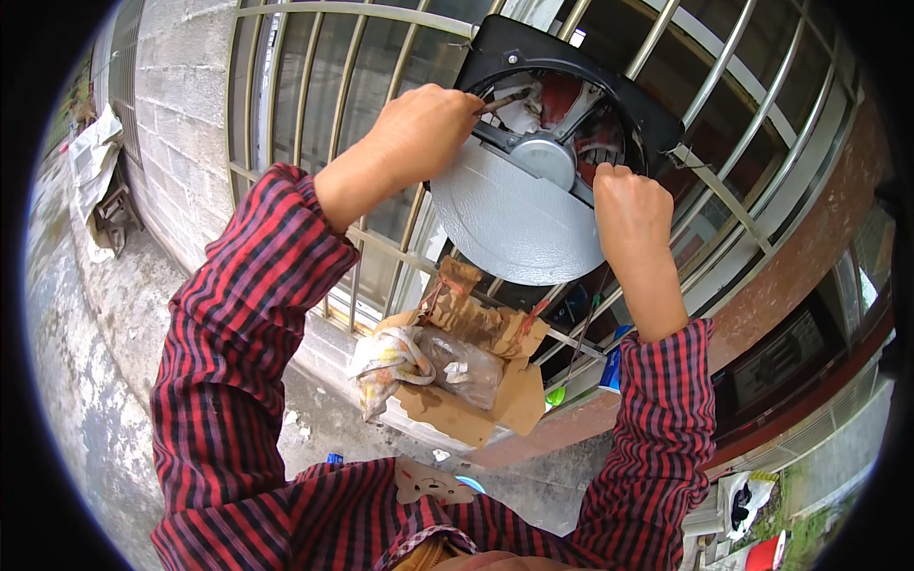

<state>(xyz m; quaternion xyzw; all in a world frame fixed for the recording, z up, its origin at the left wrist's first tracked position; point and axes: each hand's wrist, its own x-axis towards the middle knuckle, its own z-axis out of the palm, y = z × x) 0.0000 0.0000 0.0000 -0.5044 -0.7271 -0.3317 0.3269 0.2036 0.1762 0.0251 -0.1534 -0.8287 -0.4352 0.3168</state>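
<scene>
A black square-framed exhaust fan (486, 55) with a round grey motor hub (545, 162) sits against the window bars. Its lower half is covered by a silver half-round sheet (519, 224). My left hand (424, 128) is closed at the fan's left side, gripping a thin brown stick-like thing (505, 101) that reaches into the opening. What its far end is cannot be made out against the whitish thing behind it. At the right rim, beside the sheet's corner, my right hand (633, 205) is closed with knuckles up; whatever its fingers hold is hidden.
Metal window bars (352, 81) surround the fan. Below it stands an open, stained cardboard box (519, 395) with a clear plastic bag (466, 369) and a patterned whitish bag (386, 366). A grey block wall (181, 105) runs along the left. Cloth-covered things (95, 171) stand farther off.
</scene>
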